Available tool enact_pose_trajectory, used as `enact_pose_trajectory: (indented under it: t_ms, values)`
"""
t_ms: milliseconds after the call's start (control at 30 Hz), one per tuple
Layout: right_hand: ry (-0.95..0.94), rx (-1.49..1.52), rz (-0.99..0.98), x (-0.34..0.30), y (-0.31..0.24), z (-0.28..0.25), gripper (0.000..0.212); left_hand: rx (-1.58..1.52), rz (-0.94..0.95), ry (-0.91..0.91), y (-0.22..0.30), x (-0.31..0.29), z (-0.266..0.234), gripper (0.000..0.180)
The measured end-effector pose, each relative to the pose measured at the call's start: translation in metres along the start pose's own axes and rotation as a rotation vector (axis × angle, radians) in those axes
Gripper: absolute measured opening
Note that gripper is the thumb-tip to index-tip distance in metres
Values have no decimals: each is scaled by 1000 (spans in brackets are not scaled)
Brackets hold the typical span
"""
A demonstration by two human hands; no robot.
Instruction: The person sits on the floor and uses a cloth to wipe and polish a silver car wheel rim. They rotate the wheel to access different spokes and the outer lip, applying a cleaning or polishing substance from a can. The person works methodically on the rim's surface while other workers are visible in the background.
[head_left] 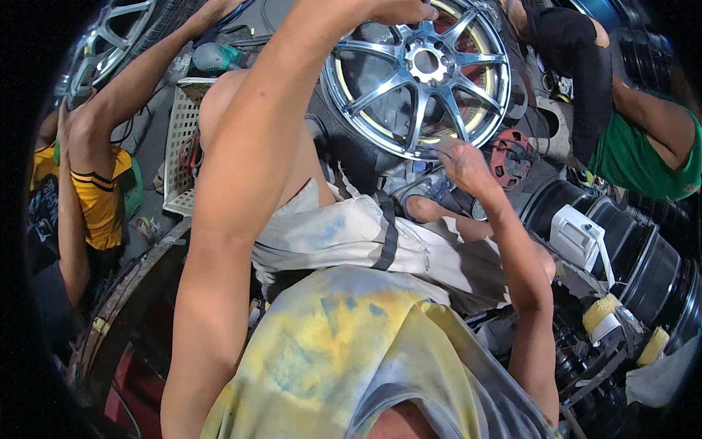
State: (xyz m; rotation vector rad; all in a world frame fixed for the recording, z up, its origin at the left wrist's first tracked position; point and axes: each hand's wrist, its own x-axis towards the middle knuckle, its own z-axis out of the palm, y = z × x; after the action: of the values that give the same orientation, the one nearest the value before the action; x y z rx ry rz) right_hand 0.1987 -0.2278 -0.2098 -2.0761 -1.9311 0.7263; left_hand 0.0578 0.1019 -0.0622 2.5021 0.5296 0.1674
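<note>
A shiny silver multi-spoke alloy wheel [426, 64] stands tilted before my knees, its hub face toward me. My left hand [406, 10] is at the wheel's far side, partly cut off by the upper picture edge. Its fingers are curled near the top spokes, and whatever they hold is hidden. At the wheel's near edge, my right hand [462, 165] has its fingers closed on the outer lip. Between the spokes, a yellowish band shows on the inner barrel.
A cream perforated plastic crate [179, 146] stands at left, near a teal power tool [217, 56]. Another silver wheel [110, 44] is at far left beside a person in yellow. Black rims [621, 241] with a white container [578, 235] lie right. A person in green [651, 146] sits nearby.
</note>
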Motion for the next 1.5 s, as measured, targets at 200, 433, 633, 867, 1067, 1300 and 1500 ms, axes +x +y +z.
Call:
enact_pose_trajectory:
  t_ms: [200, 433, 633, 867, 1067, 1300, 1500]
  values:
    - [-14, -35, 64, -3, -10, 31, 27, 35, 84, -38, -3, 12, 4, 37]
    - [92, -359, 146, -47, -4, -15, 22, -43, 84, -33, -14, 8, 5, 34]
    - [-58, -315, 216, -5, -56, 19, 11, -49, 31, -70, 6, 0, -1, 30]
    - [-66, -395, 281, -5, -52, 15, 12, -50, 12, -52, -5, 6, 2, 30]
    - [211, -186, 355, -51, -2, -20, 16, -44, 69, -39, 1, -2, -8, 31]
    - [406, -341, 492, -45, 26, 12, 21, -23, 59, -61, 11, 15, 5, 32]
    - [571, -553, 514, -11, 78, 5, 23, -65, 104, -108, 23, 25, 21, 31]
